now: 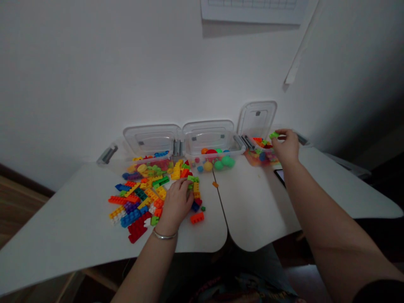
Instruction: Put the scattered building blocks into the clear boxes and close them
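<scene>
My right hand (pixel 286 145) pinches a small light-green toy brick (pixel 274 135) above the right-hand clear plastic box (pixel 264 161), which has several small coloured pieces inside. My left hand (pixel 179 195) reaches into the right side of a heap of toy bricks (pixel 135 202) on the white table. Its curled fingers close on another light-green toy brick (pixel 191 180), partly hidden by the hand. Beside that hand lie a yellow brick (pixel 196 190) and an orange brick (pixel 197 217).
A middle clear box (pixel 214 158) contains coloured balls, and a left clear box (pixel 148 162) contains bricks. Their lids stand raised against the wall. A small orange piece (pixel 215 184) lies by the table seam. A dark-screened phone-like object (pixel 279 176) is partly behind my right forearm.
</scene>
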Available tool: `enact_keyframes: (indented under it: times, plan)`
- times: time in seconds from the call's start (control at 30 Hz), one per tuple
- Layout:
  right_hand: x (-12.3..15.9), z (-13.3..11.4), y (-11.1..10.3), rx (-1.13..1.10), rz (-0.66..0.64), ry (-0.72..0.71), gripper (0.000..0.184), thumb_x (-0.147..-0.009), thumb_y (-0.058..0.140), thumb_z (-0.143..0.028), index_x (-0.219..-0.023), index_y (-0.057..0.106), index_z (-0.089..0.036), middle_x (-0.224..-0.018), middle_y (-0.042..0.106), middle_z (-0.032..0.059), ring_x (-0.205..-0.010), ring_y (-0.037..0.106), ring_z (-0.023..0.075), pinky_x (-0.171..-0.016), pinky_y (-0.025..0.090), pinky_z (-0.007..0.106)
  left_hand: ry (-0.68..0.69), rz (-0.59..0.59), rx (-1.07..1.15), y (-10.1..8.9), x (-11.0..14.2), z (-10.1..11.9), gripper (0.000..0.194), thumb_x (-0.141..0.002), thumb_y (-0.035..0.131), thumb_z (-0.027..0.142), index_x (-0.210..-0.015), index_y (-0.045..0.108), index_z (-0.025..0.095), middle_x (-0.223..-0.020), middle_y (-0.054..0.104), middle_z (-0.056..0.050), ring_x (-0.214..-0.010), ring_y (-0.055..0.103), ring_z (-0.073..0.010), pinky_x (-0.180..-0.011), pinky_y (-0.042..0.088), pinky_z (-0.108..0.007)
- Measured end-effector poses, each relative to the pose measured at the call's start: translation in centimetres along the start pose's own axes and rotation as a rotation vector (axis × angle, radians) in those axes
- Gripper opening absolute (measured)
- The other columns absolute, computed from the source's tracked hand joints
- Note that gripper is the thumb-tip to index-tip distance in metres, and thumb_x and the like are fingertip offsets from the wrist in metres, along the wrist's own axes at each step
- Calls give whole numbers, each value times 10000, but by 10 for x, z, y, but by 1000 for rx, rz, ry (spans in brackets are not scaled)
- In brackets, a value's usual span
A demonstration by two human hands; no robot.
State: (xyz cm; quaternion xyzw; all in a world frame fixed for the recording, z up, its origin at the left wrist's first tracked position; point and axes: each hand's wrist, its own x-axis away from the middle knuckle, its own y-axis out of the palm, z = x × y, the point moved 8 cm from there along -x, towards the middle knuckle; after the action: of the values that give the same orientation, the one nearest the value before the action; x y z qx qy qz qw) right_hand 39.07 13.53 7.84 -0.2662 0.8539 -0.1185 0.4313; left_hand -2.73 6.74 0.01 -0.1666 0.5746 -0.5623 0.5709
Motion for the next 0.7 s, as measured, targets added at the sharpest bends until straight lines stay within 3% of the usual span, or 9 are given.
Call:
enact_keyframes:
  times: [0.17, 0.27, 0.37, 0.47, 0.53, 0.6, 0.7]
  plan:
    - [-2, -6, -3, 125, 26, 8, 255, -730, 575, -273, -961, 634, -181, -975, 647, 88, -900, 596, 248, -921, 418, 488, -2, -13, -8, 1, 0, -1, 291, -825, 533, 170, -1107, 601, 152, -1178, 610, -144, -1102, 565, -296, -977, 488, -484]
    - [3, -18, 1, 173, -4, -50, 225, -737, 571, -266, -927, 656, -181, -1094, 627, 133, -1072, 537, 299, -992, 354, 530, 3, -9, -14, 1, -1, -1, 290, -822, 535, 171, -1104, 600, 160, -1170, 613, -143, -1094, 569, -295, -972, 491, -490]
    - [23, -53, 1, 88, -5, -214, 193, -790, 541, -254, -927, 662, -194, -1223, 589, 130, -1187, 484, 299, -1046, 315, 527, 10, -8, -14, 1, 0, 0, 288, -824, 530, 168, -1104, 596, 170, -1169, 613, -138, -1095, 573, -291, -968, 493, -488]
    - [59, -100, 5, -59, -63, -361, 165, -823, 539, -257, -925, 660, -214, -1190, 617, 106, -1158, 520, 272, -1036, 357, 490, 4, 0, -12, 1, 0, 0, 281, -834, 523, 171, -1107, 591, 177, -1170, 612, -134, -1099, 573, -290, -969, 492, -488]
    - [93, -134, 17, -182, -223, -479, 151, -842, 528, -229, -912, 662, -225, -1095, 665, 82, -1085, 575, 241, -1014, 399, 454, 2, 4, -9, 0, 1, 1, 284, -836, 523, 169, -1113, 586, 182, -1166, 613, -129, -1104, 570, -291, -972, 490, -486]
    - [135, -165, 38, -288, -480, -614, 164, -844, 543, -193, -939, 674, -221, -1057, 696, 62, -1041, 607, 213, -972, 448, 398, 7, 2, -6, 0, 1, 1, 290, -831, 524, 159, -1114, 580, 188, -1154, 616, -123, -1104, 570, -289, -970, 491, -478]
    - [190, -188, 68, -281, -750, -698, 259, -826, 557, -121, -1036, 688, -198, -1115, 696, 64, -1065, 606, 208, -956, 471, 371, 12, -1, -6, 0, 1, 1, 297, -825, 526, 146, -1114, 574, 188, -1138, 621, -117, -1093, 573, -282, -970, 490, -464]
